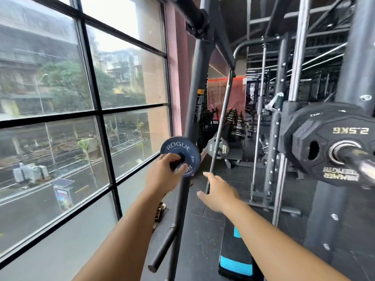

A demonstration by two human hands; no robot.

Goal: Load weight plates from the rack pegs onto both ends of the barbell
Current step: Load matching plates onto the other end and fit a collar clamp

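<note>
Evidently small, the blue plate [178,146] sits well left of the barbell sleeve [353,157], with the left grip [162,175] clamped over its lower half near the centre hole. It looks rigid, smooth-faced and probably light enough for one hand, safest held hub-and-rim. The right grip [218,191] is apart, fingers straight, holding nothing.

Small blue plate [178,148] upright; black plates [324,171] loaded on barbell [354,156].
</note>
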